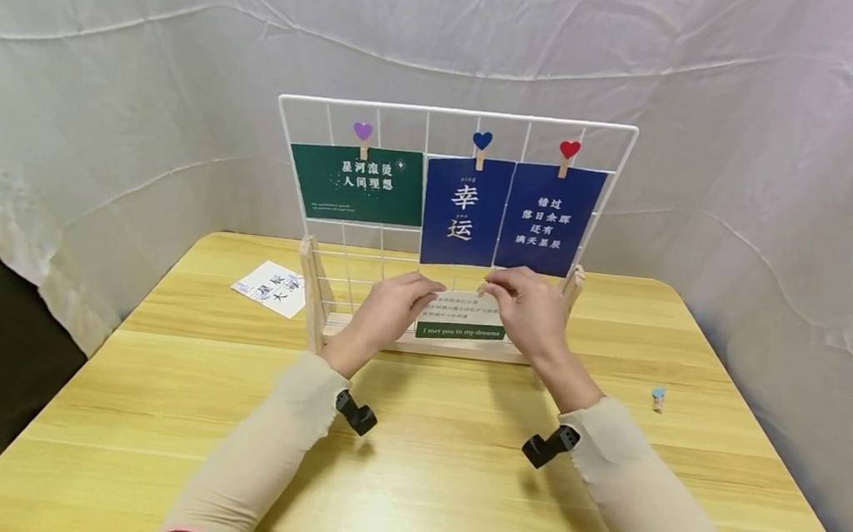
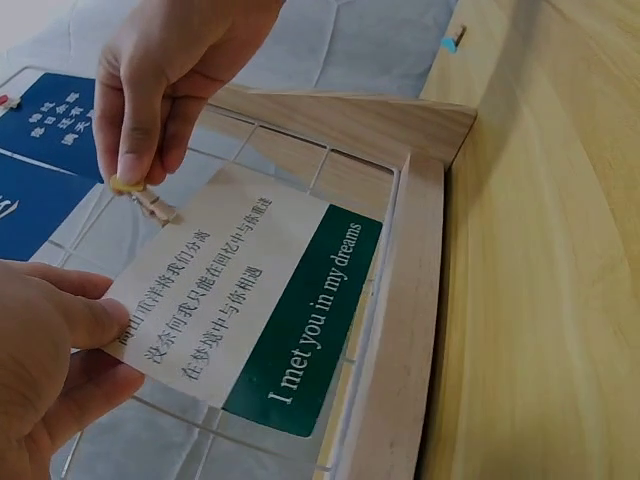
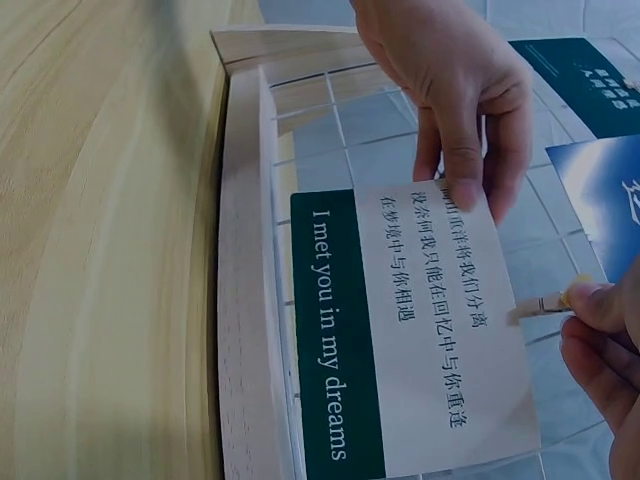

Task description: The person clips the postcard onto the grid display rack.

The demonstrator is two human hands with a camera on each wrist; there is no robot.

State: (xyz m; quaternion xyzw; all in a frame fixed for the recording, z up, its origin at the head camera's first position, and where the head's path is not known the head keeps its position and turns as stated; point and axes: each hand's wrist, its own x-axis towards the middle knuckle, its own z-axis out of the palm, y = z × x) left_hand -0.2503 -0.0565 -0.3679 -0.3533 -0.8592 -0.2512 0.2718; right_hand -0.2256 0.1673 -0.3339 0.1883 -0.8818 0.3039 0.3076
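Observation:
A white and green card [image 1: 461, 330] stands against the lower part of a white wire grid [image 1: 457, 111] on a wooden stand [image 1: 312, 290]. My left hand [image 1: 391, 307] pinches the card's upper left edge between thumb and fingers. With thumb and fingertips, my right hand [image 1: 533, 309] pinches a small wooden clothespin [image 3: 543, 304] with a yellow head, at the card's top edge. Whether the clothespin's tips grip both card and wire I cannot tell. Above hang a green card [image 1: 321, 176] and two blue cards [image 1: 442, 185], each under a heart-topped clothespin [image 1: 482, 141].
On the table [image 1: 409, 482], a white card [image 1: 271, 289] with dark lettering lies left of the stand. A small clothespin [image 1: 658, 399] with a light blue head lies to the right. Behind the table hangs a pale cloth [image 1: 445, 34].

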